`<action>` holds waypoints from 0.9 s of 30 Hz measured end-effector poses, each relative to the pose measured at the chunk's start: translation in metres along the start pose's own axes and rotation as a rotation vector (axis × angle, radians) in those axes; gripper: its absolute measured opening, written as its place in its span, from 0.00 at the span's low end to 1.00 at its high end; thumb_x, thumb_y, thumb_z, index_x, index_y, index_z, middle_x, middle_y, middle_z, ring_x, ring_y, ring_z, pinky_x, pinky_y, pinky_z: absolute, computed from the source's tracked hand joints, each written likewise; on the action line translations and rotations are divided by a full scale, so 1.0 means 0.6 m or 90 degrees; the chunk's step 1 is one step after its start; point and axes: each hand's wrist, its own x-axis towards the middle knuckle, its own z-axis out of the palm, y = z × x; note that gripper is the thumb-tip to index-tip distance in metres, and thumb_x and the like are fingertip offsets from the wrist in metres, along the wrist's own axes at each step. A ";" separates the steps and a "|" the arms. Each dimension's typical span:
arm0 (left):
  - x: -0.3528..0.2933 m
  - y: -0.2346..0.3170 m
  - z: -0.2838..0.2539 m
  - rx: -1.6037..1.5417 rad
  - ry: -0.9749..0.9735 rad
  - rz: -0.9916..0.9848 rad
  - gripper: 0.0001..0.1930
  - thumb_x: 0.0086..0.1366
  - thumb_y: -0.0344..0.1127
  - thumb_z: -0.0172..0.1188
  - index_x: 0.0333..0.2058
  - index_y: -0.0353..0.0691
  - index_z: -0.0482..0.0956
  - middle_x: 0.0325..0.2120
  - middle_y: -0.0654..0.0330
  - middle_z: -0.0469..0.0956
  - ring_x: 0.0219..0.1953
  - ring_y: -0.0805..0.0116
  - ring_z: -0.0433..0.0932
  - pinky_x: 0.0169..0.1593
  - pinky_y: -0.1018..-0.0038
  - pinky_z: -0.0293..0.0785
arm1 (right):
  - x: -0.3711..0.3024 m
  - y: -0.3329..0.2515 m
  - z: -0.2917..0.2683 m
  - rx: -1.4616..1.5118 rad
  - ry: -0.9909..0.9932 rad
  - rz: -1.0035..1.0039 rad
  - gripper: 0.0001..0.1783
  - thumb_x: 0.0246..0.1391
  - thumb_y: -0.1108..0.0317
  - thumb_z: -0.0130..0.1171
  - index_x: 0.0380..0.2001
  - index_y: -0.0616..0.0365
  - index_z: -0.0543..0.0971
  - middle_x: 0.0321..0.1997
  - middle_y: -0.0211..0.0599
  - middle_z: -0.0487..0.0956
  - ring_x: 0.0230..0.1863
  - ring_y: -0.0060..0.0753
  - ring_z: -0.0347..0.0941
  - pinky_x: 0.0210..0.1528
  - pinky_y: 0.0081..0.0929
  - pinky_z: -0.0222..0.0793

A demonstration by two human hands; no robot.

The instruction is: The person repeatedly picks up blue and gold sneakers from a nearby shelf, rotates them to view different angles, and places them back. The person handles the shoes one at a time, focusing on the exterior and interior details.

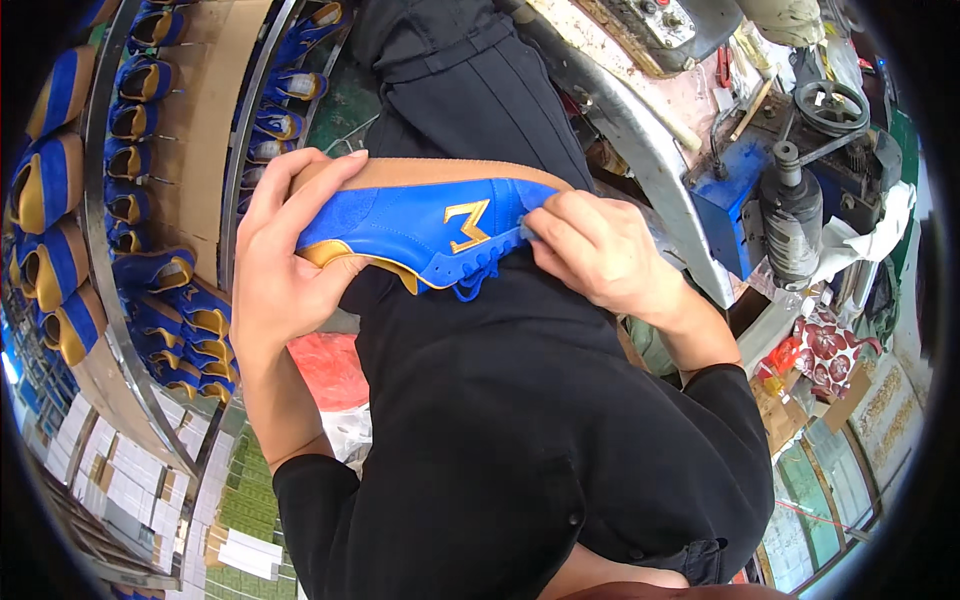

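Observation:
A blue leather shoe (405, 222) with a tan sole, gold collar lining, a gold zigzag emblem and blue laces (478, 275) lies on its side before my body. My left hand (285, 235) grips its heel end, the fingers over the sole and the thumb at the collar. At the toe end, my right hand (595, 245) is closed, its fingertips pressed against the shoe by the front of the lacing. A small pale blue bit shows at those fingertips; I cannot tell what it is. The toe is partly hidden behind this hand.
On the left, metal racks (95, 150) hold several similar blue and gold shoes (45, 185). Stacked white boxes (125, 480) are at lower left. A metal-edged worktable (665, 190) with a machine stands at right, near a pulley wheel (830, 108) and a dark motor (790, 215).

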 end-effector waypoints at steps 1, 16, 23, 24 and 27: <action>-0.001 0.000 0.001 -0.001 0.002 -0.003 0.34 0.40 0.30 0.72 0.51 0.38 0.78 0.43 0.50 0.72 0.43 0.53 0.76 0.48 0.65 0.73 | 0.003 -0.002 -0.003 0.003 0.020 -0.004 0.20 0.36 0.76 0.68 0.37 0.66 0.76 0.33 0.40 0.74 0.29 0.39 0.75 0.28 0.32 0.72; -0.001 -0.003 -0.001 -0.004 0.019 -0.023 0.35 0.38 0.28 0.71 0.52 0.39 0.79 0.44 0.49 0.72 0.44 0.52 0.76 0.49 0.66 0.73 | 0.015 -0.003 -0.004 -0.050 0.011 -0.033 0.16 0.39 0.69 0.66 0.33 0.61 0.75 0.29 0.35 0.71 0.27 0.33 0.74 0.28 0.29 0.72; -0.026 -0.016 0.001 -0.055 0.148 0.026 0.43 0.35 0.34 0.77 0.56 0.34 0.74 0.47 0.48 0.74 0.47 0.54 0.77 0.51 0.67 0.72 | -0.078 0.044 -0.019 0.077 0.257 0.180 0.06 0.56 0.76 0.56 0.38 0.64 0.73 0.33 0.44 0.77 0.34 0.38 0.75 0.39 0.30 0.73; -0.020 -0.015 0.002 -0.071 0.160 0.048 0.44 0.35 0.34 0.77 0.56 0.34 0.73 0.47 0.48 0.74 0.47 0.54 0.77 0.51 0.66 0.73 | -0.075 0.048 0.000 0.238 0.350 0.257 0.07 0.59 0.76 0.54 0.40 0.63 0.70 0.36 0.46 0.78 0.37 0.40 0.76 0.43 0.31 0.72; -0.013 -0.003 0.008 -0.073 0.177 0.061 0.43 0.36 0.36 0.78 0.56 0.34 0.73 0.47 0.47 0.75 0.47 0.54 0.78 0.50 0.66 0.74 | -0.057 0.055 0.021 0.478 0.444 0.324 0.07 0.68 0.70 0.43 0.46 0.59 0.62 0.45 0.56 0.78 0.45 0.43 0.77 0.54 0.36 0.69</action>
